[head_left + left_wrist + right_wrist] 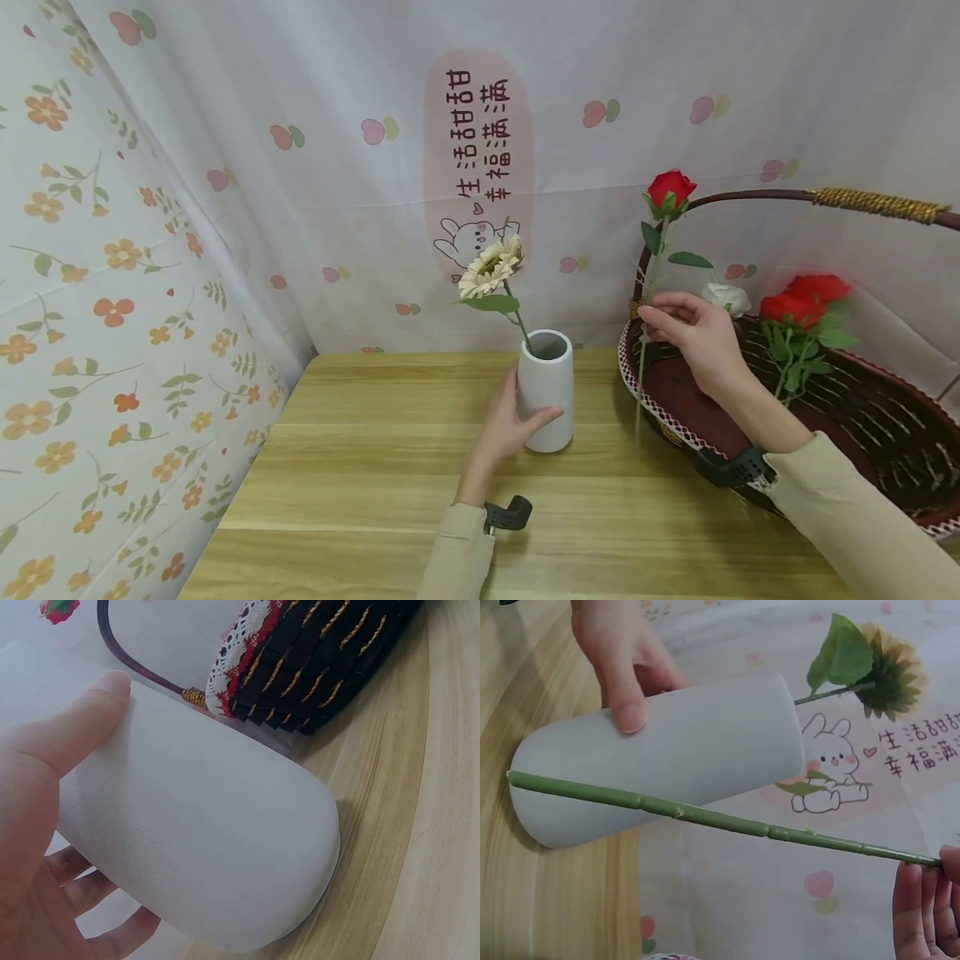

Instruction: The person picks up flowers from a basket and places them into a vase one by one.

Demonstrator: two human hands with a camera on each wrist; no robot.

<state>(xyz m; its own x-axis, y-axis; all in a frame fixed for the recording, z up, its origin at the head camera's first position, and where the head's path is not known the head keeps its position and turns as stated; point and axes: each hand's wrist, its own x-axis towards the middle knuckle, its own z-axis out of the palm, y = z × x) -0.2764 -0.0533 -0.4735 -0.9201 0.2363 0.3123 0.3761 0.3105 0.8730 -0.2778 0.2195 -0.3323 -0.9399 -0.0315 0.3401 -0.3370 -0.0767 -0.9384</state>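
Red rose, stem pinched in your right hand, near the left rim of the basket; your left hand grips the white vase. Arranging seems underway, probably needing the stem raised over the vase.

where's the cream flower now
Near the head view's centre, the cream flower leans left out of the white vase that the left hand holds.

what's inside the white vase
The vase holds one cream flower: its stem enters the mouth, with the bloom above. The vase itself hides the lower stem and whatever lies at the bottom.
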